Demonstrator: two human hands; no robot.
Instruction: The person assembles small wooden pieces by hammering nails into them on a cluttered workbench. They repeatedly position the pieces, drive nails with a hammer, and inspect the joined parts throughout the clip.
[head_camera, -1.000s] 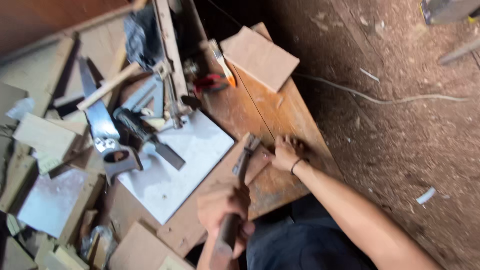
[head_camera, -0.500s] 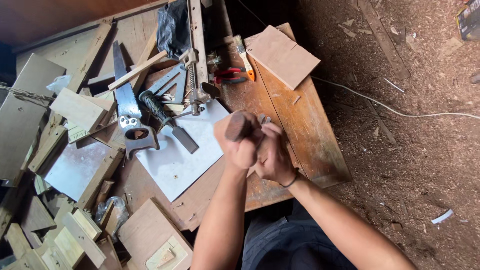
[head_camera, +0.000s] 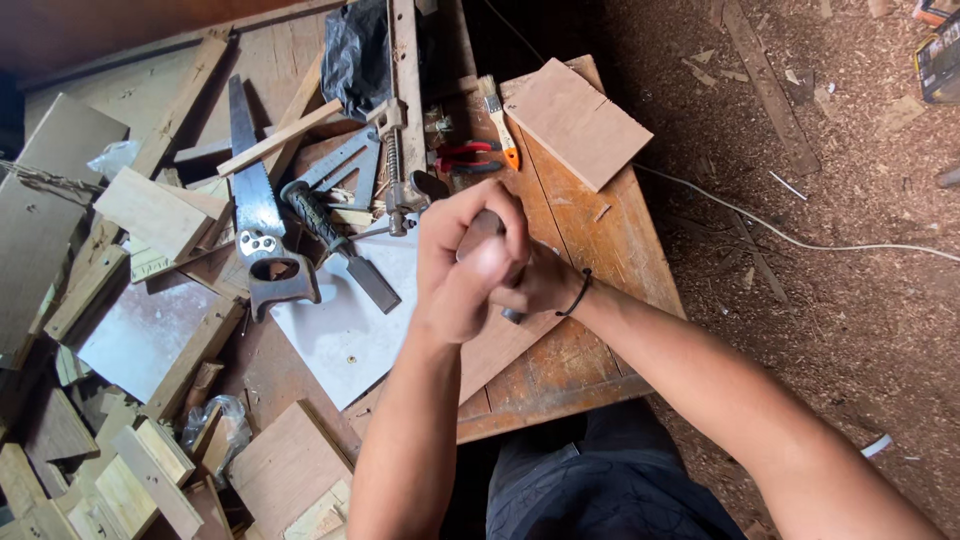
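My left hand (head_camera: 462, 268) and my right hand (head_camera: 538, 285) are clasped together above the wooden workbench (head_camera: 590, 250). Both grip a tool with a brown wooden handle (head_camera: 484, 228). The handle's end shows between my fingers, and a dark metal bit of the tool pokes out below my hands. Most of the tool is hidden by my fingers. A black band circles my right wrist. A white sheet (head_camera: 345, 330) lies on the bench just left of my hands.
A handsaw (head_camera: 255, 215), a black-handled chisel (head_camera: 340, 245), a metal square (head_camera: 345, 165), a bar clamp (head_camera: 405, 120), red pliers (head_camera: 462, 153), a paintbrush (head_camera: 497, 118) and a square board (head_camera: 575, 122) lie on the bench. Wood offcuts (head_camera: 150, 210) pile up at left. A cable (head_camera: 800, 240) crosses the sawdust floor.
My left hand has lifted the tool from the bench's near edge to over its middle. My right hand left the small wooden piece and closed onto the handle beside the left.
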